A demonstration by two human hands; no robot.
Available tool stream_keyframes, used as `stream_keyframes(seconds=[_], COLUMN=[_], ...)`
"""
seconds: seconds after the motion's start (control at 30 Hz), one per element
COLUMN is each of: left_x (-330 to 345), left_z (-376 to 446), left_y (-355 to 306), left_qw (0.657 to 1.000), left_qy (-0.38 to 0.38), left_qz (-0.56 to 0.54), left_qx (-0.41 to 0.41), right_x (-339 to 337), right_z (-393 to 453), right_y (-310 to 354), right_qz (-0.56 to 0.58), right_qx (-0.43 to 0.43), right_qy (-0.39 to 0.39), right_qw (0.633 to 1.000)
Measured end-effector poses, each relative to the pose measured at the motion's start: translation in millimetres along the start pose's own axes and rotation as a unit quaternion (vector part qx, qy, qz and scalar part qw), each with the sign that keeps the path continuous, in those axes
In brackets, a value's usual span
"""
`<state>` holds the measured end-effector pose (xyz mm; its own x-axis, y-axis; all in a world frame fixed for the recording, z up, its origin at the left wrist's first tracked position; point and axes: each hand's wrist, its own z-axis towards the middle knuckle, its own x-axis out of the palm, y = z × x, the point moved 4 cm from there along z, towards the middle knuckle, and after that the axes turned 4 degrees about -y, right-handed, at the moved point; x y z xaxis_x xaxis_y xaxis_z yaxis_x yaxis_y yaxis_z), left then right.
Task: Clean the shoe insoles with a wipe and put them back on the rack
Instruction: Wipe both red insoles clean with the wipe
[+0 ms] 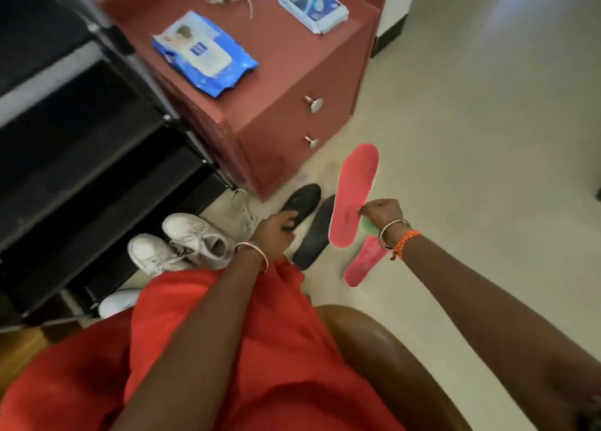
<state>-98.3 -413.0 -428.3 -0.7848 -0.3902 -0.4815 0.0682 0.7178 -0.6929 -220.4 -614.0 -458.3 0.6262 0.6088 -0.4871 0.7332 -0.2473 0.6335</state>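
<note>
Pinching a pink insole (354,196) at its edge, the right hand (382,213) holds it raised above the floor (471,138). Its face looks smudged. The left hand (274,229) grips a black insole (300,200). Another black insole (313,235) and pink insole (364,261) lie on the floor, beside white shoes (182,242) by the black rack (81,138).

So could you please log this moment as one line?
right hand: holds pink foam insole | left hand: grips black insole | wipes: untouched on red cabinet
</note>
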Motion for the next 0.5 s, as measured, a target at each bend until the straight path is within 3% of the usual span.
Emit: stream_keyframes(seconds=[0.17,0.33,0.5], left_x=[12,34,64], left_z=[48,98,128], left_y=[15,21,24], left_qw=[0.997,0.991,0.98], left_qy=[0.011,0.029,0.063], left_qz=[0.071,0.09,0.124], left_qx=[0.038,0.098,0.14], right_x=[28,71,96], right_z=[55,78,94], right_y=[-77,-143,-169], right_qz=[0.026,0.082,0.095], right_qx=[0.14,0.283,0.296], right_qy=[-0.064,-0.099,-0.073], right_qw=[0.988,0.95,0.948])
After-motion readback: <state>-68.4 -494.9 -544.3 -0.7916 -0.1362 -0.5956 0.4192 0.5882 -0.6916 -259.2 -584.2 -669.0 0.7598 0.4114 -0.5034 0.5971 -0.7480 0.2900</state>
